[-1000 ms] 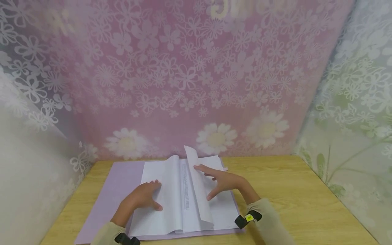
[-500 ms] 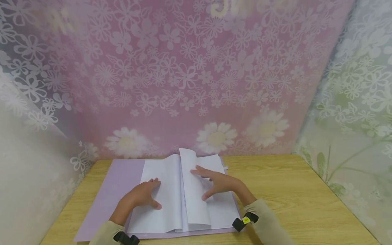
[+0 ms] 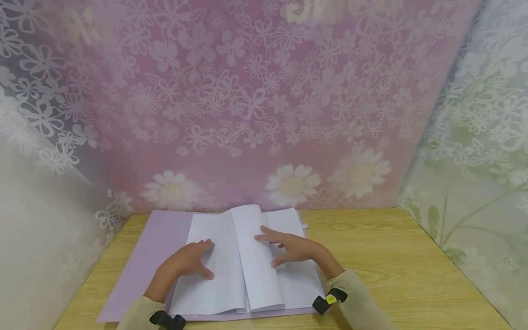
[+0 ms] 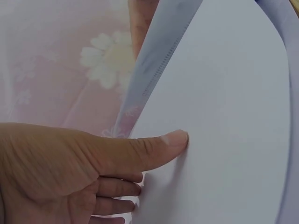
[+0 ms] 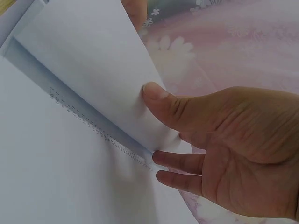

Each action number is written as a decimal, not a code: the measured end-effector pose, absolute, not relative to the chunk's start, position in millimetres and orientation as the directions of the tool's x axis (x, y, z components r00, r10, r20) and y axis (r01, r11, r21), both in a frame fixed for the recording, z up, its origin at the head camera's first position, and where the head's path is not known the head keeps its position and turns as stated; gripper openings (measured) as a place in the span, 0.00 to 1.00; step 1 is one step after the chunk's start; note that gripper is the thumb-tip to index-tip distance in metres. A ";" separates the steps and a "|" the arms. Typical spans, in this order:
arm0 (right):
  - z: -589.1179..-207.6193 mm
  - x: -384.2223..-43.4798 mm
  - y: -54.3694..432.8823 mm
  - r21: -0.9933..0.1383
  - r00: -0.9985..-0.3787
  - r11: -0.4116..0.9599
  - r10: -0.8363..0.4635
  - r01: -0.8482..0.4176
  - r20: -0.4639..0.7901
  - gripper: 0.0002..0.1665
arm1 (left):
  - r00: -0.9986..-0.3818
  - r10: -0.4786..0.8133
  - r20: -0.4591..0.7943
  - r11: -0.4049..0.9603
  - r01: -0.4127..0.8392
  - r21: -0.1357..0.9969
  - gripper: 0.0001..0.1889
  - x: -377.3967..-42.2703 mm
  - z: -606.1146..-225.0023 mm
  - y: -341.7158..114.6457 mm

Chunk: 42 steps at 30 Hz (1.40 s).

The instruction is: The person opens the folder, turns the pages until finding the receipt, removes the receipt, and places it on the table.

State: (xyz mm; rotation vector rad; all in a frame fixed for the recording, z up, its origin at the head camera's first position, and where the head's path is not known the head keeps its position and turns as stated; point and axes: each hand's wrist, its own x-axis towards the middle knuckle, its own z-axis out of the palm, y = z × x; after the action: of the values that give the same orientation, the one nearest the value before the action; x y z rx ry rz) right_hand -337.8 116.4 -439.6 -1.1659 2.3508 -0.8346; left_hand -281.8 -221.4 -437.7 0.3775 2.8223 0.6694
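A bound document of white sheets lies spread in a light purple folder (image 3: 162,247). My left hand (image 3: 187,261) rests on the left-hand pages (image 3: 218,293), thumb and fingers spread; in the left wrist view the thumb (image 4: 161,147) lies along white paper. My right hand (image 3: 293,247) touches the right side of a raised, curved sheet (image 3: 251,266) in the middle. From the right wrist, my thumb (image 5: 161,100) presses that sheet while the fingers stay extended. Printed text (image 5: 103,133) shows below it there. In the head view the sheet hides this text.
The folder lies on a wood-grain table (image 3: 383,261). A pink flowered backdrop (image 3: 231,114) rises behind it, with pale panels to left and right. A small white tab (image 3: 305,226) sticks out at the folder's right edge.
The raised sheet has swung left and lower, covering the printed strip beside the fold. My right hand has shifted slightly left with it. My left hand has stayed almost in place.
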 end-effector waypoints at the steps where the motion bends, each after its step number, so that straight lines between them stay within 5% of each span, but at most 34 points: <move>1: -439.7 -337.6 116.2 -0.658 -0.580 0.478 -0.811 -0.581 -0.077 0.49 | -0.944 0.296 -0.146 0.861 0.197 0.468 0.48 -281.9 -437.2 -221.3; 16: -438.0 -332.5 110.6 -0.636 -0.582 0.486 -0.810 -0.599 -0.071 0.44 | -0.943 0.332 0.010 0.792 0.284 0.540 0.34 -286.1 -440.5 -215.7; 25: -443.2 -332.3 106.5 -0.633 -0.628 0.520 -0.775 -0.573 -0.068 0.44 | -0.946 0.322 0.031 0.698 0.259 0.667 0.45 -282.5 -440.8 -197.6; 42: -435.6 -322.9 92.6 -0.708 -0.645 0.450 -0.764 -0.544 0.010 0.45 | -0.942 0.332 0.044 0.740 0.289 0.607 0.49 -280.1 -440.4 -187.9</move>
State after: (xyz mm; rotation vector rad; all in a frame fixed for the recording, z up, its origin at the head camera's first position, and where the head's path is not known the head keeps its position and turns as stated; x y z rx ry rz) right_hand -322.9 92.6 -435.6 -1.1181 2.3938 -1.0004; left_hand -280.1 -187.9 -440.4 0.5126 2.8675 0.9831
